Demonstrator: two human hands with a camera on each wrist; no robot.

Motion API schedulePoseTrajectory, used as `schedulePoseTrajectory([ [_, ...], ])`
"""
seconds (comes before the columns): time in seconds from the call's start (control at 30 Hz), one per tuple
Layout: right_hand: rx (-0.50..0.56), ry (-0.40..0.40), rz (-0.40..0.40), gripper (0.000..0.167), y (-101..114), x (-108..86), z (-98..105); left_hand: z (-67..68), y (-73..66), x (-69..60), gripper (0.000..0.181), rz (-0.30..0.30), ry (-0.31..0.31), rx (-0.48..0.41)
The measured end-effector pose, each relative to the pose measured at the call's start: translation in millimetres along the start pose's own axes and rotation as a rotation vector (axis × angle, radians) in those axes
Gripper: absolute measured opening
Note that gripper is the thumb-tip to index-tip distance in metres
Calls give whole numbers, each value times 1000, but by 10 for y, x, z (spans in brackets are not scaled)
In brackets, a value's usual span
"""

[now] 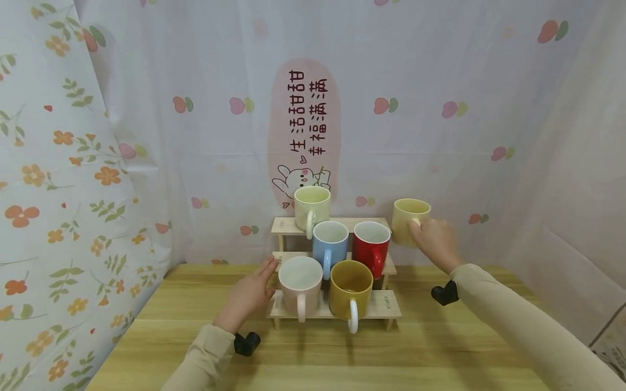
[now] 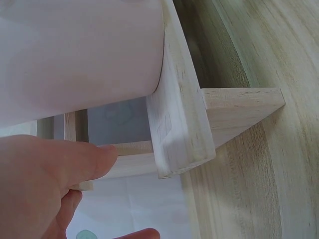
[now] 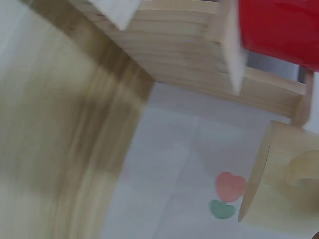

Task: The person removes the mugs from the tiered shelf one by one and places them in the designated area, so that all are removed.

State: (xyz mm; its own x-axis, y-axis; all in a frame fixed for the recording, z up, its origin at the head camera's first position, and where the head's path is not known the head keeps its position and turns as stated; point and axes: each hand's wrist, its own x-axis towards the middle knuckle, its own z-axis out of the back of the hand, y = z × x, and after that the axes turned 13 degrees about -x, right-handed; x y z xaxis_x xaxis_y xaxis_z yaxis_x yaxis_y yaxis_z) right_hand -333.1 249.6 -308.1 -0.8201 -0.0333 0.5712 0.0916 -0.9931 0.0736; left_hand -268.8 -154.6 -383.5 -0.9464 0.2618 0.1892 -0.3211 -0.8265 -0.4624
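Note:
In the head view, the right hand (image 1: 437, 243) pinches the handle of a pale yellow mug (image 1: 403, 222), held in the air just right of the top step. That mug (image 3: 279, 184) shows at the right edge of the right wrist view. The left hand (image 1: 249, 296) rests its fingertips at the left side of the wooden stepped rack (image 1: 386, 305), beside the pink mug (image 1: 295, 296). The left wrist view shows its fingers (image 2: 94, 159) against the rack's side frame, below the pink mug (image 2: 75, 59).
On the rack also stand a pale green mug (image 1: 318, 209) on top, blue (image 1: 323, 244) and red (image 1: 364, 244) mugs in the middle, and a mustard mug (image 1: 344, 298) low down. Handles face forward. A patterned curtain (image 1: 220, 163) hangs behind the wooden table (image 1: 195, 304).

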Motion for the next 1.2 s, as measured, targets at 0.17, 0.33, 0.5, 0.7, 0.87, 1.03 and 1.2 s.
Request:
schedulePoseTrajectory([
  [0.17, -2, 37, -17, 47, -29, -112, -147, 35, -23, -17, 69, 1, 9, -1],
  [0.33, 18, 65, -35, 47, -55, -221, -297, 53, -42, -38, 68, -6, 0, 14],
  [0.5, 38, 125, -70, 46, -83, -318, -429, 56, -51, -33, 67, -6, -4, 25],
  [0.7, 35, 211, -94, 47, -94, -425, -549, 47, -46, -32, 66, -12, -14, 28],
  [0.87, 42, 240, -91, 47, -85, -472, -644, 44, -37, -15, 66, -8, -14, 35],
  [1.03, 48, 256, -82, 47, -83, -519, -729, 44, -35, -7, 66, 4, -8, 27],
  [1.2, 42, 264, -72, 49, -86, -577, -805, 27, -34, -18, 67, 14, -4, 22],
])
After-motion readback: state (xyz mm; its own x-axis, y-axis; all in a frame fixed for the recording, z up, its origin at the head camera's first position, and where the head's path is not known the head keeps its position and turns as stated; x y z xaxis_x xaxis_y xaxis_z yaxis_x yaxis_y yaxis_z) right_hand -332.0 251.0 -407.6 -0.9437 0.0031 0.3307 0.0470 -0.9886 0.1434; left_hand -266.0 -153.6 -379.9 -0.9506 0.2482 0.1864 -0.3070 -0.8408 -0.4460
